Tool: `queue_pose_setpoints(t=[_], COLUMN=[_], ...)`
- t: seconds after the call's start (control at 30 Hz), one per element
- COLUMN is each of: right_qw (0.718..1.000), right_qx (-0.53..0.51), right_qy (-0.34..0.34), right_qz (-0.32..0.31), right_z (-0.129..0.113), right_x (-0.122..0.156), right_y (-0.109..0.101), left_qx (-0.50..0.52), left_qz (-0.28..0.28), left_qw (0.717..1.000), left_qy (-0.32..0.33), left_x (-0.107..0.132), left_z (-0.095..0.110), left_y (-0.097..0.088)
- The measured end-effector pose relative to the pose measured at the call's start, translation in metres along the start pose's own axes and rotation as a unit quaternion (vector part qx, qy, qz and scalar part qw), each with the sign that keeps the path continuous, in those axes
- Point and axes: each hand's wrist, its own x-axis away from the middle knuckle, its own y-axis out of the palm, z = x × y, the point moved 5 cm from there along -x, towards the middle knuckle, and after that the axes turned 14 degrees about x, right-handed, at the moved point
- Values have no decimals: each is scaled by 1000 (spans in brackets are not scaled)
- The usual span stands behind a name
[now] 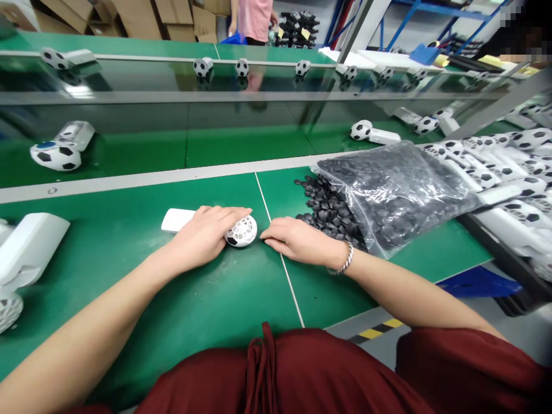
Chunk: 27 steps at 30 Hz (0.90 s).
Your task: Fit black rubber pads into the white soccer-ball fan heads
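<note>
My left hand [207, 233] is wrapped over a white plastic piece with a ball-shaped end [242, 232] and a flat handle [176, 219], lying on the green bench. The ball end has a lattice of white ribs, with a black patch on its lower side. Just right of the ball, my right hand [293, 238] is closed in a pinch, and a bit of a small black piece [262, 238] shows at its fingertips. Beyond that hand, loose black pieces [328, 210] spill from a clear plastic bag [397, 190] full of them.
Similar white pieces [517, 172] are piled in a dark tray at right; others [30, 247] lie at left. A belt [241, 132] behind a pale rail carries several football-patterned pieces [56, 155]. Across it stands a person in pink [255, 20], near cardboard boxes [138, 20].
</note>
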Motion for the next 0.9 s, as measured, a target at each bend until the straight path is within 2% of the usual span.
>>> queue_pose_setpoints(t=[0.23,0.47,0.57,0.67,0.73,0.9], right_qw=[998,987,967,957,954,949], right_qx=[-59,-130,-199,-223,-230,-261], right_qy=[7,56,90,77,70,84], right_qz=[-22,81,129,169,180,158], right_z=[8,15,15,8,3,-1], right_x=[-7,3,5,4,3,-2], right_y=[3,-11,-15,-16,-15,-7], left_qx=[-9,-39,-12,29,50,84], left_qz=[12,43,28,19,35,90], left_qw=[1000,998,1000,999,998,992], left_qy=[17,16,4,-3,-18,-40], left_x=[-1,-3,-3,-3,-4,-4], left_z=[0,1,3,5,5,3], left_y=[3,5,4,3,3,2])
